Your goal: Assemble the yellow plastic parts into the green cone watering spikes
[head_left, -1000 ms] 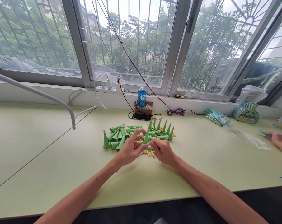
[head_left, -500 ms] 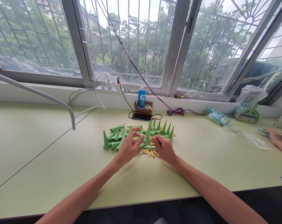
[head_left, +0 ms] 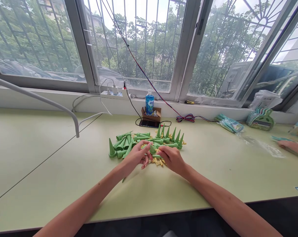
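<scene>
One green cone (head_left: 152,149), in left grip (head_left: 137,155); right grip (head_left: 173,158) beside.

Gripping a green cone (head_left: 152,149) in the left hand (head_left: 137,156), pinching a yellow piece (head_left: 158,150) beside it with the right hand (head_left: 173,159), near piled green cones (head_left: 126,144) on a pale table (head_left: 65,171), below barred windows (head_left: 144,49)

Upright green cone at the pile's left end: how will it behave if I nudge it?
The upright green cone stands on its wide end, so a gentle low push would probably slide it; pushing near the tip may topple it. Once down, its round taper might make it roll in an arc.
</scene>
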### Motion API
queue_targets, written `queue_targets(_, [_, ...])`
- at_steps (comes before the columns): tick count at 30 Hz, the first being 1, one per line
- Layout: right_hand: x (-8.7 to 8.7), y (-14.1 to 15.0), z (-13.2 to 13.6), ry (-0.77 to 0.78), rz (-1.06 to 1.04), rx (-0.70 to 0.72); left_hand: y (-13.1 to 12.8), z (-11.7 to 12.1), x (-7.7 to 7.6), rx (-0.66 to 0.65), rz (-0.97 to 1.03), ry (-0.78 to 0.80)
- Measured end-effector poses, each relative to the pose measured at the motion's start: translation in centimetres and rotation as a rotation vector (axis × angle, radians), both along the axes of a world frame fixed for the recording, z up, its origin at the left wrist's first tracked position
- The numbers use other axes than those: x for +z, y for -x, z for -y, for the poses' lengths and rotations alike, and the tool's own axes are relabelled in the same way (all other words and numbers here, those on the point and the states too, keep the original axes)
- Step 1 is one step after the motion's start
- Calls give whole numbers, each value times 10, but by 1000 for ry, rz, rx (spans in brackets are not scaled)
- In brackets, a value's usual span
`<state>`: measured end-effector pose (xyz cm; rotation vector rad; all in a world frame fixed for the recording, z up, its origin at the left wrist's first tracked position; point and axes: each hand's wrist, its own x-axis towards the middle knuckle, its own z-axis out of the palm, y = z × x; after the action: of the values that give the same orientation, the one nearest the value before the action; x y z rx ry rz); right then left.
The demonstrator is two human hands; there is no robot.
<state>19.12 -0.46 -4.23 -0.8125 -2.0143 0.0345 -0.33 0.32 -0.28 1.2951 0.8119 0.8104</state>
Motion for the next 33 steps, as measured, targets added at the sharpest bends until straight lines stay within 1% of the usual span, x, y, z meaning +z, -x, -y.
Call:
queue_targets(6, [4,0,2,-36,42,15,5,0,5,-44,23,58])
queue_targets(10, [6,2,6,-38,23,5,6,2,5,-83,45,16])
queue_targets(13, [3,2,7,2,-10,-18,5,2,4,-99,16,-91])
queue_targets(16, [-1,2,6,74,-36,-42,5,4,2,-94,-52,-264])
queue_targets(20, [-2,2,5,114,-61,-48,3,4,-3,-28,-155,-443])
queue_targets(24, [0,5,5,128,-79,-56,2,3,-8,40,-221,-537])
queue_targets(27, [2,6,5,118,-115,-73,1,3,-9,74,-206,-513])
queue_targets(33, [6,6,5,95,-216,-107,-1,4,3,116,-53,-310])
